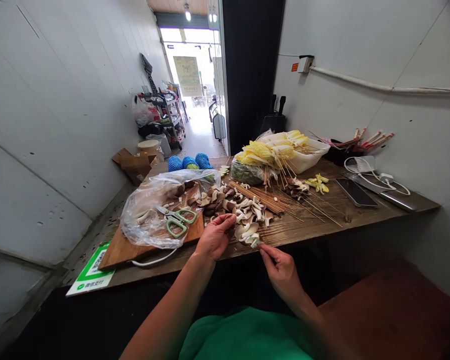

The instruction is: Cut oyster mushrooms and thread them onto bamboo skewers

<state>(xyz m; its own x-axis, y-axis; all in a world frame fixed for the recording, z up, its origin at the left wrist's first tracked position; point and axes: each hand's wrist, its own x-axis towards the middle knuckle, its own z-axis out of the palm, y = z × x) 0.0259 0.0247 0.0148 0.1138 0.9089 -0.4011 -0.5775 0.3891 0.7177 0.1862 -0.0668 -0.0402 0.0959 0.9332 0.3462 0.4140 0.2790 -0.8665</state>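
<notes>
My right hand pinches the near end of a mushroom skewer, with pale oyster mushroom pieces bunched just beyond the fingertips. Its stick is mostly hidden. My left hand is closed in a pinch beside the bunch's far end; what sits between thumb and finger is too small to make out. Loose torn mushrooms lie in a heap just beyond both hands. Bare bamboo skewers rest behind that heap. A finished-looking mushroom skewer bunch lies to the right.
Green-handled scissors lie on a clear plastic bag of mushrooms over a wooden cutting board. Skewered cabbage leaves fill a white basket at the back. A phone and white cable lie right.
</notes>
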